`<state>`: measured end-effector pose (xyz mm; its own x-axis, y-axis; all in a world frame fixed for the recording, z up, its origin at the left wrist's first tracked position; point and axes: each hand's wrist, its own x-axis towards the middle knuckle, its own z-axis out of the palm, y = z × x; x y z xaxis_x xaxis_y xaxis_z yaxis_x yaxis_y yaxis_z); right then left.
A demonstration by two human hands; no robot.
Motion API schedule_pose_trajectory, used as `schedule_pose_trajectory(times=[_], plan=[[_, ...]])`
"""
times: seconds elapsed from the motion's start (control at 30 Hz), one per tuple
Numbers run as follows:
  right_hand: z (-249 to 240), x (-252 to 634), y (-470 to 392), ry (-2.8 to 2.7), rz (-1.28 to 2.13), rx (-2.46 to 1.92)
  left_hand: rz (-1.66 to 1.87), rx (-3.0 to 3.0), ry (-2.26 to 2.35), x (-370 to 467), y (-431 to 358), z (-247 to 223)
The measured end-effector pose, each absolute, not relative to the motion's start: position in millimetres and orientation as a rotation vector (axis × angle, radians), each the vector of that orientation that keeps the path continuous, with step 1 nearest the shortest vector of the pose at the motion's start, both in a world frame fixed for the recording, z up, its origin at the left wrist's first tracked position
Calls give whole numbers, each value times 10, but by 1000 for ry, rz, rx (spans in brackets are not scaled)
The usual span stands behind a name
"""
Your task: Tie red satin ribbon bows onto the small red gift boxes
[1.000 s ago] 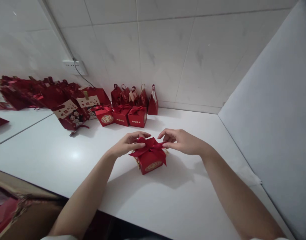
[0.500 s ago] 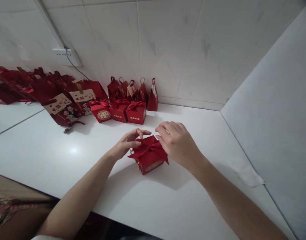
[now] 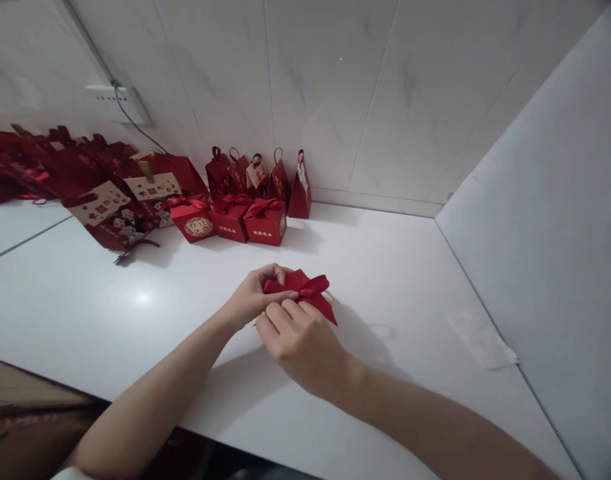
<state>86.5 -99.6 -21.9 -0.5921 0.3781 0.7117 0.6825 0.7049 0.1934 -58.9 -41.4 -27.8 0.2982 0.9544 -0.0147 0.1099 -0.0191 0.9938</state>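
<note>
A small red gift box stands on the white table in front of me, mostly hidden by my hands. A red satin ribbon (image 3: 314, 287) is tied in a bow across its top. My left hand (image 3: 255, 293) is closed at the left of the bow, its thumb laid along the ribbon near the knot and its fingers curled behind. In front of the box, my right hand (image 3: 298, 340) has its fingers curled, with a dark pointed tip showing just left of them. What its fingertips grip is hidden, as is the box's front.
Behind stand three red gift boxes with bows (image 3: 266, 223) and a row of small handled boxes (image 3: 300, 190). Larger red bags (image 3: 112, 213) crowd the left, below a wall socket (image 3: 118, 103). A pale panel (image 3: 545, 200) borders the table on the right.
My right hand has moved left and down, from beside the box to in front of it, and its fingers have curled. My left hand has closed on the bow. Gold trim now shows at the box's right.
</note>
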Motion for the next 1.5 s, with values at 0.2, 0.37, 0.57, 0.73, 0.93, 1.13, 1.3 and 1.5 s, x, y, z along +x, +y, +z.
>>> schedule_pose_trajectory(times=[0.2, 0.37, 0.57, 0.73, 0.93, 1.13, 1.3, 1.5], plan=[[-202, 850, -985, -2204, -723, -614, 920, 1433, 1007, -586, -442, -293], [-214, 881, -937, -2267, -729, -407, 899, 1488, 1011, -585, -446, -277], [-210, 920, -874, -2291, -743, -224, 882, 1520, 1022, -579, -454, -232], [-257, 939, -823, -2263, -686, -99, 856, 1556, 1002, -556, -481, -235], [-155, 1048, -761, -2373, -738, -194, 857, 1658, 1061, -644, -447, -194], [14, 1130, -900, -2554, -674, -535, 924, 1640, 1027, -772, -407, -120], [-52, 1029, -1078, -2523, -638, -731, 885, 1736, 1063, -768, -406, -147], [-78, 1009, -1109, -2543, -543, -775, 893, 1742, 1022, -756, -403, -148]])
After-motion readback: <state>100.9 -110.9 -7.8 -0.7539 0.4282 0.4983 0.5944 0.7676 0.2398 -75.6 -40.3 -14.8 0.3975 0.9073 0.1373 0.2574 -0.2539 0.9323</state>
